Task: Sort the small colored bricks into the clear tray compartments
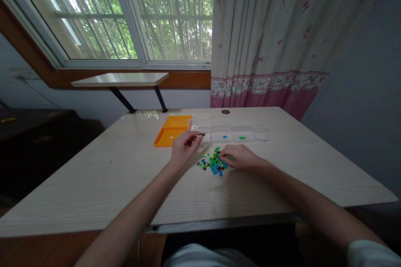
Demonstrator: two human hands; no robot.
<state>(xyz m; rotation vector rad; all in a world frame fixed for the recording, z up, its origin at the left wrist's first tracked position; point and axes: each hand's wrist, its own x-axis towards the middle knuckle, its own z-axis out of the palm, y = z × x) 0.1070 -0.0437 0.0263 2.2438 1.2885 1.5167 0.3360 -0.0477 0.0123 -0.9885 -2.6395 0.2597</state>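
My left hand (184,147) pinches a small dark brown brick (203,134) between thumb and fingertips, over the left end of a clear compartment tray (231,134). My right hand (240,157) has its fingers drawn together at the right side of a loose pile of small bricks (214,161), in green, blue, yellow, white and dark brown. What those fingertips grip, if anything, is hidden. One tray compartment holds a blue brick (224,137); the compartment to its right has a green brick (242,137). Behind my left hand lies an orange tray (163,137) with small white pieces in it.
Everything lies on a pale wooden table (125,183). A small raised shelf (125,78) on black legs stands at the back left. A round cable hole (225,112) sits near the back edge. Beyond are a barred window and a curtain (257,41).
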